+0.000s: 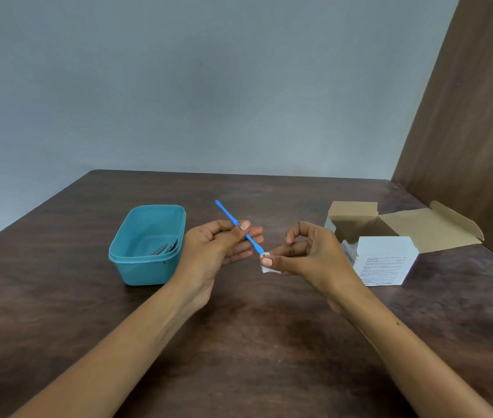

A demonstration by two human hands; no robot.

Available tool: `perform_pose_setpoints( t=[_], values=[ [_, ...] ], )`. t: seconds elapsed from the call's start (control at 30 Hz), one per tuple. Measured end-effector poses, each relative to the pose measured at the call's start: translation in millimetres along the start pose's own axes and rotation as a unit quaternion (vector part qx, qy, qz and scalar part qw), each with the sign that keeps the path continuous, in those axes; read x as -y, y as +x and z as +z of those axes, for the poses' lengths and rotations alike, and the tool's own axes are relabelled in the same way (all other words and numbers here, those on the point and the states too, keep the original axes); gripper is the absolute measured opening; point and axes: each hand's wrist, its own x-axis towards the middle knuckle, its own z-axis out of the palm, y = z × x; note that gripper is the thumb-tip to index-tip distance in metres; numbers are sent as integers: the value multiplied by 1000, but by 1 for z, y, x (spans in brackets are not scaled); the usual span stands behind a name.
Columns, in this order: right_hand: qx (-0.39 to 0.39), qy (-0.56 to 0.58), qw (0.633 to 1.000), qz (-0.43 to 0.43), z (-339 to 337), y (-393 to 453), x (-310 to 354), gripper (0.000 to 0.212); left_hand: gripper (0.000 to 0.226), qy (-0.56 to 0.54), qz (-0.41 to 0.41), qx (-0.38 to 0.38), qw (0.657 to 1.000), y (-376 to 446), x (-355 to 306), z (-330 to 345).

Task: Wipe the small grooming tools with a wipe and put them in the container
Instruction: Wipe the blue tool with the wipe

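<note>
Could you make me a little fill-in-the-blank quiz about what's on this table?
1. The left hand holds a thin blue stick tool whose colour is ____.
2. The right hand pinches a white ____ around the tool's near end.
3. The teal container sits to the person's ____.
4. The cardboard box stands ____.

Missing: blue; wipe; left; open

One teal plastic container (pixel 149 245) holding what appear to be two dark metal tools (pixel 165 248), their exact number uncertain; one blue plastic grooming stick (pixel 233 222); one white wipe (pixel 268 265); one opened white cardboard box (pixel 384 260); two bare hands, left hand (pixel 218 248) and right hand (pixel 308 254); one wooden table (pixel 239 342).
</note>
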Motion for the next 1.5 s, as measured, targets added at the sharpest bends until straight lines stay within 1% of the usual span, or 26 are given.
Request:
perform_pose_setpoints(
  t=[0.2,0.3,0.43,0.63,0.77,0.9,1.1,1.2,1.3,1.4,1.47,1.5],
  values=[
    [-22,-40,999,-12,-1,2,-5,40,20,16,-3,14,1000,0,4,0],
    [-29,-61,998,-15,-1,3,-5,41,19,21,-2,22,1000,-1,4,-1],
    [-47,-62,997,-17,-3,2,-4,44,17,22,2,19,1000,-1,2,0],
    [-47,-94,994,-34,0,4,-7,38,19,30,-5,25,999,-1,3,-1],
    [-30,-69,997,0,-2,4,-4,34,18,56,-6,31,998,-2,2,-1],
    [-13,-19,1000,18,-3,4,-1,33,18,62,21,21,998,-3,0,0],
    [-43,-20,999,-1,-5,0,1,43,16,57,20,25,998,-2,2,-1],
    [-49,-31,998,-16,-3,0,3,45,18,46,27,13,999,-2,1,1],
    [-45,-8,999,12,-5,2,6,42,16,43,35,2,998,-2,1,3],
    [-10,45,997,58,-9,3,8,38,18,42,41,-1,998,-2,0,3],
    [-9,61,997,52,-10,2,6,36,20,36,42,-8,998,-2,-1,2],
    [-23,51,998,29,-10,3,4,34,20,30,43,-14,999,-1,-1,0]
  ],
)
